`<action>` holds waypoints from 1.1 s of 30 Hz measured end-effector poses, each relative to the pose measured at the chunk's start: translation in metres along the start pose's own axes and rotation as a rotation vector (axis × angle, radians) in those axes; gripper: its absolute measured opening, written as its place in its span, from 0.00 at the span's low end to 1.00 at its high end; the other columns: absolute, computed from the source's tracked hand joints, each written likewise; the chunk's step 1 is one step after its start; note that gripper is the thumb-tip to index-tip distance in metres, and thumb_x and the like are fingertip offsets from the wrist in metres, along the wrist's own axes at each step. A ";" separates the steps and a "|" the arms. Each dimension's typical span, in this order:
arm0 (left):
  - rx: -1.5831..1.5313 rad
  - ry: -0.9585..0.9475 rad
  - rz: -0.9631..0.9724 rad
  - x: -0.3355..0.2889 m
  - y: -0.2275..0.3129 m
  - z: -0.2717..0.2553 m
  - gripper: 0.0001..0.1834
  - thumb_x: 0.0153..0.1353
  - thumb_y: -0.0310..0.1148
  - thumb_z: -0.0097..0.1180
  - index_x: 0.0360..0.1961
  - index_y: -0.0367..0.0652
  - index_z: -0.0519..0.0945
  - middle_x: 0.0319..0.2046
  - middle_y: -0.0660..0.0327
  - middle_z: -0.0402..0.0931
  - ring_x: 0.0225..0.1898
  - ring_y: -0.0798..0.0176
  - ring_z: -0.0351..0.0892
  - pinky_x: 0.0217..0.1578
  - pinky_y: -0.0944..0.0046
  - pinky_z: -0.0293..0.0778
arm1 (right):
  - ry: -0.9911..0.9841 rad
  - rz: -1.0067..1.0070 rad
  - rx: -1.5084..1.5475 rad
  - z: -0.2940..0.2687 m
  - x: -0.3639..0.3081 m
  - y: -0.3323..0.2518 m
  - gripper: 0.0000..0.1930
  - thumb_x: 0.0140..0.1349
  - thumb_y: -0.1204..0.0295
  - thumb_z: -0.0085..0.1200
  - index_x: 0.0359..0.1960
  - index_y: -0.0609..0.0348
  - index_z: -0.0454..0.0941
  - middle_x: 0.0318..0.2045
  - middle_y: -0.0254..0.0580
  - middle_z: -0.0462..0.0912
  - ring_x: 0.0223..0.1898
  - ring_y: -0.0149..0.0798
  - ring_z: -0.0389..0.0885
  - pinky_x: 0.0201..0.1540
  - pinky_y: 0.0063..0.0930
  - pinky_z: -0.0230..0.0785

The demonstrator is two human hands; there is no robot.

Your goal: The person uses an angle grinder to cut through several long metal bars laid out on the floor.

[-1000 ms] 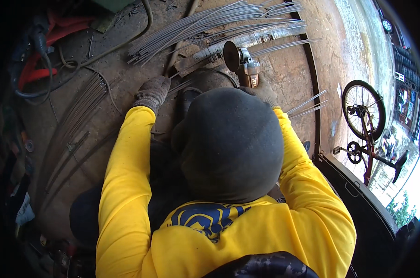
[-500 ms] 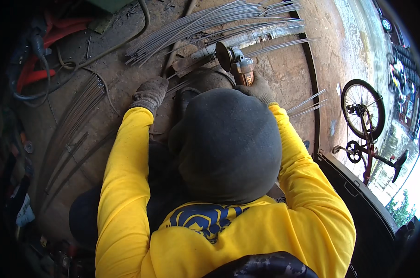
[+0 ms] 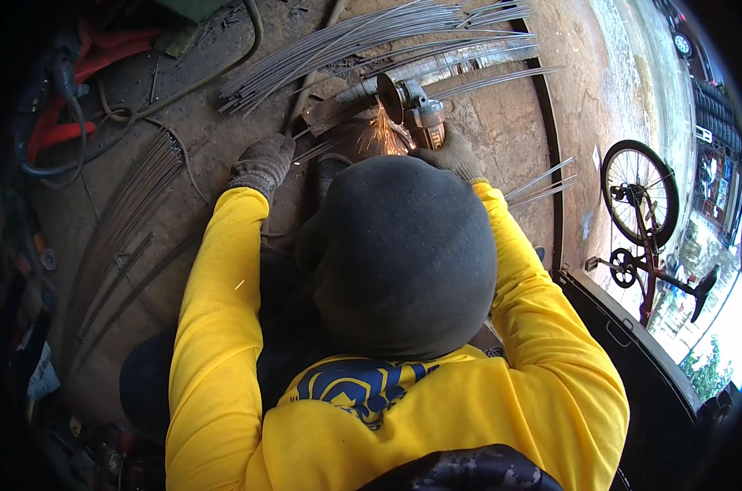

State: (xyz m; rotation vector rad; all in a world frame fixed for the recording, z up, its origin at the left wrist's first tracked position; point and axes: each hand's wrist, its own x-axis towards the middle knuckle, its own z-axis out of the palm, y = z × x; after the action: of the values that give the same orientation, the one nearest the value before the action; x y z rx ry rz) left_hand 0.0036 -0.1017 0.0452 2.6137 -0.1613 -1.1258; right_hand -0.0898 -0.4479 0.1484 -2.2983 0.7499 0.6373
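In a grey knit glove, my left hand (image 3: 263, 162) is closed around thin metal rods (image 3: 312, 152) that run toward the middle. My right hand (image 3: 457, 155), gloved too, grips an angle grinder (image 3: 421, 113) by its orange-brown body. The grinder's disc and guard (image 3: 391, 96) stand on its left side, over the rods. Orange sparks (image 3: 382, 135) spray from below the disc. The exact cutting point is hidden behind the guard and the dark-covered head (image 3: 400, 254).
A large bundle of metal rods (image 3: 346, 42) lies ahead, beside a metal bar (image 3: 469, 61). More rods (image 3: 134, 204) are at left, near a cable (image 3: 187, 159) and a red tool (image 3: 68, 131). A bicycle (image 3: 643, 196) stands at right beyond a dark metal edge (image 3: 548, 123).
Sparks now fly from under the grinder's disc, where none showed before. The grinder has tilted and shifted slightly. My left hand stays closed in nearly the same place.
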 end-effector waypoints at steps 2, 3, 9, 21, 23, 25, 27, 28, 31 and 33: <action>-0.005 0.014 -0.003 0.000 0.001 0.000 0.30 0.76 0.57 0.39 0.55 0.44 0.83 0.58 0.44 0.81 0.61 0.35 0.78 0.63 0.40 0.72 | 0.000 -0.008 0.004 0.000 0.001 0.000 0.39 0.47 0.54 0.73 0.62 0.57 0.76 0.49 0.57 0.88 0.51 0.54 0.88 0.58 0.44 0.78; 0.001 0.014 -0.009 -0.001 0.001 0.000 0.31 0.76 0.57 0.39 0.56 0.44 0.83 0.58 0.44 0.81 0.61 0.35 0.78 0.63 0.40 0.72 | -0.001 -0.014 0.007 0.000 0.001 0.000 0.39 0.47 0.54 0.73 0.61 0.57 0.77 0.49 0.57 0.88 0.51 0.54 0.88 0.58 0.44 0.78; 0.005 -0.022 -0.011 0.000 0.003 -0.004 0.32 0.76 0.57 0.39 0.57 0.43 0.83 0.59 0.43 0.80 0.62 0.36 0.77 0.64 0.41 0.71 | 0.005 -0.030 0.006 -0.002 0.006 0.005 0.39 0.47 0.53 0.74 0.60 0.58 0.77 0.48 0.56 0.88 0.50 0.54 0.88 0.57 0.45 0.78; 0.005 -0.029 -0.022 -0.001 0.002 -0.002 0.33 0.77 0.58 0.37 0.61 0.43 0.80 0.63 0.44 0.78 0.65 0.37 0.75 0.67 0.43 0.69 | -0.021 0.003 -0.021 -0.005 -0.002 -0.005 0.40 0.47 0.54 0.74 0.62 0.57 0.75 0.50 0.57 0.87 0.52 0.55 0.88 0.58 0.45 0.78; -0.001 -0.052 -0.024 -0.001 0.006 -0.005 0.32 0.78 0.58 0.38 0.61 0.42 0.80 0.63 0.44 0.78 0.66 0.37 0.74 0.68 0.45 0.69 | -0.007 0.000 -0.022 -0.005 -0.002 -0.004 0.40 0.48 0.54 0.74 0.62 0.56 0.75 0.50 0.58 0.87 0.52 0.55 0.88 0.57 0.45 0.78; 0.002 -0.013 -0.017 -0.003 0.003 -0.002 0.32 0.78 0.57 0.38 0.61 0.42 0.80 0.63 0.44 0.78 0.65 0.37 0.74 0.67 0.44 0.69 | -0.009 -0.009 -0.010 -0.004 -0.002 -0.006 0.40 0.48 0.54 0.74 0.63 0.56 0.75 0.51 0.59 0.87 0.52 0.56 0.88 0.58 0.45 0.78; 0.014 -0.009 -0.017 -0.002 0.001 -0.001 0.32 0.78 0.57 0.38 0.61 0.42 0.80 0.62 0.44 0.78 0.65 0.37 0.75 0.67 0.43 0.69 | -0.018 -0.013 0.012 -0.003 -0.002 -0.005 0.40 0.48 0.53 0.74 0.63 0.57 0.75 0.51 0.60 0.87 0.53 0.57 0.87 0.58 0.46 0.78; 0.024 -0.024 -0.020 -0.001 0.001 -0.002 0.32 0.78 0.57 0.37 0.61 0.43 0.80 0.62 0.44 0.78 0.65 0.37 0.75 0.66 0.42 0.70 | -0.008 -0.019 -0.020 -0.002 0.000 -0.002 0.41 0.48 0.53 0.74 0.63 0.57 0.75 0.51 0.60 0.87 0.53 0.58 0.87 0.59 0.46 0.78; 0.025 -0.045 -0.013 0.000 0.005 -0.004 0.32 0.78 0.57 0.38 0.60 0.43 0.81 0.62 0.44 0.78 0.65 0.37 0.75 0.66 0.43 0.70 | 0.022 -0.038 -0.084 0.004 0.011 0.012 0.42 0.47 0.51 0.74 0.63 0.58 0.75 0.52 0.62 0.86 0.54 0.61 0.86 0.59 0.47 0.77; 0.021 -0.060 -0.010 -0.001 0.007 -0.005 0.31 0.78 0.56 0.38 0.60 0.42 0.81 0.62 0.44 0.78 0.65 0.37 0.75 0.66 0.44 0.69 | 0.035 -0.056 -0.082 0.005 0.012 0.015 0.43 0.47 0.50 0.74 0.63 0.59 0.74 0.53 0.63 0.86 0.55 0.62 0.85 0.60 0.48 0.76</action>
State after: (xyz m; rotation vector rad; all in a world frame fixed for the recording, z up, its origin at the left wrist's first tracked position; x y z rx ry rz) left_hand 0.0071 -0.1072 0.0512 2.6036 -0.1742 -1.2127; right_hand -0.0916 -0.4577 0.1312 -2.4023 0.6852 0.6140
